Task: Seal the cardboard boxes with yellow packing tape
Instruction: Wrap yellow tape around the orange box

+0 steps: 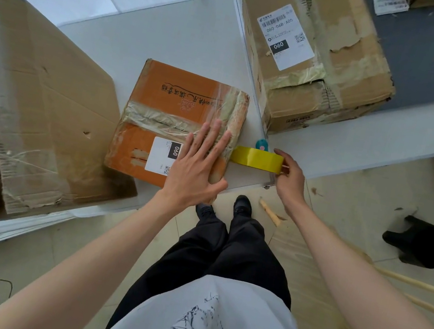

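At frame centre, a flat orange cardboard box (179, 125) lies on the white table (191, 41). The left hand (199, 161) presses it with straight fingers. Just right, the right hand (290, 176) grips a yellow packing tape roll (257, 158) at the box's edge. Brown cardboard boxes occupy upper right (313, 53) and left (28, 108). Beige tiled floor (350, 193) lies below.

left hand (200, 165) flat on orange box (172, 116), right hand (291, 174) gripping tape roll (257, 158)
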A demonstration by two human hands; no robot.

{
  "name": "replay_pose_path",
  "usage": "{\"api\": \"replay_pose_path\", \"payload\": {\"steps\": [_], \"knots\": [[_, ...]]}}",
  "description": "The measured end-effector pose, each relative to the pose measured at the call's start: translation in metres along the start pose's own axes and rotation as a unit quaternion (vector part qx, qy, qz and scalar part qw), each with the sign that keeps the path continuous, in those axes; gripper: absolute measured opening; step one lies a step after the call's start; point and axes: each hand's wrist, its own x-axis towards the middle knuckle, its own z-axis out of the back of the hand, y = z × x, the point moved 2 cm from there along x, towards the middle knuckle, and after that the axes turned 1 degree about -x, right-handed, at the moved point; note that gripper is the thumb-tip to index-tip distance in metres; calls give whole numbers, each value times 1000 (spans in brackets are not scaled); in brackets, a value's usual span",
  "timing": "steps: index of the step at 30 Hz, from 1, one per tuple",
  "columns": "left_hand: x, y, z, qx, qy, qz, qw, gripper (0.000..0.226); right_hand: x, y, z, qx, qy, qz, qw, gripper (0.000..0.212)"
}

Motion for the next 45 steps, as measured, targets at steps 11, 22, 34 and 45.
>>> {"api": "replay_pose_path", "payload": {"steps": [11, 22, 34, 45], "knots": [[0, 0, -1, -13, -11, 8, 1000, 100, 67, 62, -7, -154, 212, -101, 960, 30], [0, 1, -4, -22, -23, 8, 999, 101, 85, 48, -19, -302, 76, -100, 945, 44], [1, -4, 4, -79, -27, 47, 995, 112, 3, 78, 37, -93, -103, 44, 989, 26], [-12, -118, -25, -690, 38, 424, 585, 27, -51, 94, 8, 39, 84, -10, 996, 18]]}}
